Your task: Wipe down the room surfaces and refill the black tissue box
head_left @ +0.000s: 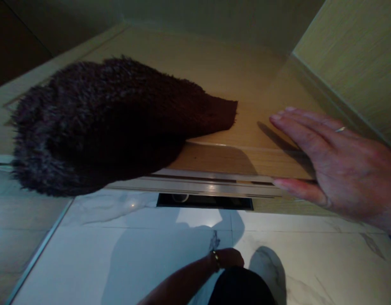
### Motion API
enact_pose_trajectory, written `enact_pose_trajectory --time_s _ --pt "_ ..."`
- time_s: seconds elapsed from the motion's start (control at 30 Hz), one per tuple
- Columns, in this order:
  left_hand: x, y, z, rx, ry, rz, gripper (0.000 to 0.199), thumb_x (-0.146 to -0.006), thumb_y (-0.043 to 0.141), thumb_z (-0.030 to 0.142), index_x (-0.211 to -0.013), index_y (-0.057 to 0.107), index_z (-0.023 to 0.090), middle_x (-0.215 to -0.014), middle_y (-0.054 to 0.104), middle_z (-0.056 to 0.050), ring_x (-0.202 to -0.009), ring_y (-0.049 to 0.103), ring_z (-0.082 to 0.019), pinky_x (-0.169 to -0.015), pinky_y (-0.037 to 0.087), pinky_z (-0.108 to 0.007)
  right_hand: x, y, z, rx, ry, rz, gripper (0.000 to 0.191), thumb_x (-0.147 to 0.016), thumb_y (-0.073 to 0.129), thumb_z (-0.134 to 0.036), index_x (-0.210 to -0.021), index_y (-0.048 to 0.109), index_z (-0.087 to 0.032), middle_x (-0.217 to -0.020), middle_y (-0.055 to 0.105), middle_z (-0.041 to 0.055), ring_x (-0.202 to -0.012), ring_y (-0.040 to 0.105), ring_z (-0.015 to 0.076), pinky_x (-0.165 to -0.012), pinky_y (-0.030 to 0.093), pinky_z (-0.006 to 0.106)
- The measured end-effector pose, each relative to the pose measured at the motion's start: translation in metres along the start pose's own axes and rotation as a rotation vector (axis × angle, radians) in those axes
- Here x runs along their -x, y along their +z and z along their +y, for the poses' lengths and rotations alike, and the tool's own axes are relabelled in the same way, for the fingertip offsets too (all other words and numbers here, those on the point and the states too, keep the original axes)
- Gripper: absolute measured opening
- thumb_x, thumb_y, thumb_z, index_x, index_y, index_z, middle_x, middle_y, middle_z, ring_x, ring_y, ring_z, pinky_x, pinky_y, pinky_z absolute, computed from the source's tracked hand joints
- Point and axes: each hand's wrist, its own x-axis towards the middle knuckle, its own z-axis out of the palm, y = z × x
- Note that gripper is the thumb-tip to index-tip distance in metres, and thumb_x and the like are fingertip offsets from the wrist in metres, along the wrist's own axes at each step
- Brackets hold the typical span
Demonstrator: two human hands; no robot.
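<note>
A dark brown, fluffy, fabric-like thing (87, 97) lies across the wooden surface (227, 72), its thick end at the left and its narrow flat end toward the middle. To the right of that narrow end is my right hand (341, 156), fingers stretched out and thumb apart, holding nothing. Its fingers are over the wood, and the thumb is by the front edge. Low in the view, my left hand (231, 257) is beside a dark rounded shape, with a bracelet at the wrist. Shadow hides its fingers, and nothing can be made out in it.
A wooden side panel (357, 55) rises at the right. Below the front edge is a narrow dark slot (205, 201). Pale marble-like floor tiles (87, 254) lie underneath, with a metal strip (39, 250) at the left. A pale rounded shape (268, 271) shows at the bottom.
</note>
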Motion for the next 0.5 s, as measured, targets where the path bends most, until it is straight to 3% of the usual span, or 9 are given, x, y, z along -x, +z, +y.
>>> enact_pose_trajectory --time_s 0.07,0.13,0.2,0.27,0.3,0.37,0.43,0.5 --pt "0.008 -0.056 0.018 -0.011 -0.003 -0.102 0.027 -0.066 0.084 0.039 -0.07 0.067 0.017 -0.067 0.064 0.001 -0.064 0.058 -0.015 -0.063 0.051 -0.029 0.0 0.0 0.0 0.0 -0.003 0.001 0.078 -0.096 0.029 -0.064 -0.147 0.034 -0.005 -0.144 0.045 0.0218 -0.134 0.043 0.0356 -0.108 0.045 0.055" --pt "0.021 -0.115 0.039 0.051 0.019 -0.103 0.031 -0.053 0.089 0.031 -0.066 0.066 0.017 -0.062 0.061 0.004 -0.06 0.054 -0.013 -0.059 0.046 -0.025 0.0 -0.001 -0.001 0.0 0.005 -0.008 0.077 -0.096 0.031 -0.064 -0.147 0.034 -0.006 -0.145 0.044 0.0207 -0.135 0.042 0.0349 -0.109 0.044 0.055" --pt "0.034 -0.163 0.056 0.172 0.077 0.029 0.032 -0.059 0.085 0.032 -0.08 0.067 0.015 -0.074 0.066 0.002 -0.068 0.058 -0.014 -0.064 0.047 -0.024 -0.001 -0.001 -0.002 -0.003 0.016 -0.026 0.077 -0.096 0.031 -0.064 -0.148 0.034 -0.007 -0.145 0.044 0.02 -0.137 0.04 0.0341 -0.11 0.043 0.054" --pt "0.04 -0.188 0.065 0.303 0.139 0.237 0.037 -0.064 0.081 0.035 -0.091 0.067 0.014 -0.084 0.069 -0.003 -0.077 0.062 -0.017 -0.071 0.049 -0.027 -0.001 -0.001 -0.002 -0.01 0.019 -0.024 0.076 -0.096 0.03 -0.064 -0.147 0.035 -0.008 -0.146 0.043 0.0203 -0.137 0.04 0.0332 -0.109 0.044 0.053" --pt "0.037 -0.191 0.065 0.371 0.154 0.339 0.04 -0.063 0.082 0.035 -0.092 0.066 0.013 -0.085 0.07 -0.004 -0.079 0.063 -0.018 -0.073 0.05 -0.028 -0.001 0.0 -0.002 -0.014 0.019 -0.019 0.076 -0.096 0.03 -0.065 -0.147 0.036 -0.008 -0.146 0.043 0.0205 -0.137 0.04 0.033 -0.109 0.044 0.053" --pt "0.022 -0.177 0.06 0.521 0.151 0.512 0.044 -0.056 0.084 0.036 -0.089 0.065 0.013 -0.083 0.07 -0.005 -0.078 0.065 -0.019 -0.072 0.051 -0.028 0.0 0.0 -0.002 -0.031 0.023 -0.005 0.076 -0.096 0.031 -0.065 -0.147 0.036 -0.009 -0.146 0.043 0.0203 -0.137 0.039 0.0323 -0.109 0.043 0.052" --pt "-0.005 -0.144 0.051 0.6 0.117 0.593 0.046 -0.052 0.085 0.038 -0.083 0.06 0.015 -0.078 0.069 -0.003 -0.072 0.064 -0.017 -0.066 0.05 -0.026 0.0 0.001 -0.002 -0.047 0.035 0.002 0.076 -0.095 0.034 -0.065 -0.148 0.035 -0.01 -0.147 0.043 0.0193 -0.138 0.038 0.0316 -0.11 0.041 0.053" --pt "-0.033 -0.103 0.045 0.604 0.084 0.599 0.045 -0.052 0.084 0.042 -0.078 0.055 0.017 -0.073 0.066 -0.001 -0.067 0.063 -0.014 -0.061 0.048 -0.025 0.0 0.001 -0.002 -0.05 0.037 0.006 0.076 -0.095 0.035 -0.065 -0.148 0.034 -0.01 -0.146 0.043 0.0192 -0.138 0.038 0.0315 -0.111 0.04 0.053"
